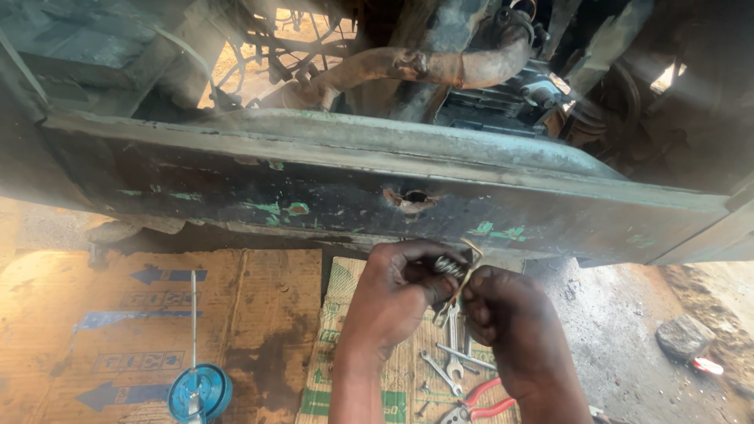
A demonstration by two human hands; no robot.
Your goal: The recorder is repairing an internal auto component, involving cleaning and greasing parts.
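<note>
Hands, left (397,294) and right (503,314), together grip one small metal part (454,271) above three spanners (452,365).

— What lies along the bottom of the frame?
— Flattened cardboard (118,314) at lower left, a blue round tin (199,391) on it. Wrenches (448,365) and red-handled pliers (481,404) sit on a woven sack (330,369).
— And higher up?
— A dark metal panel (314,196) with a rusted hole (411,199), a rusty pipe (424,67) above. A stone (683,336) at lower right.
</note>
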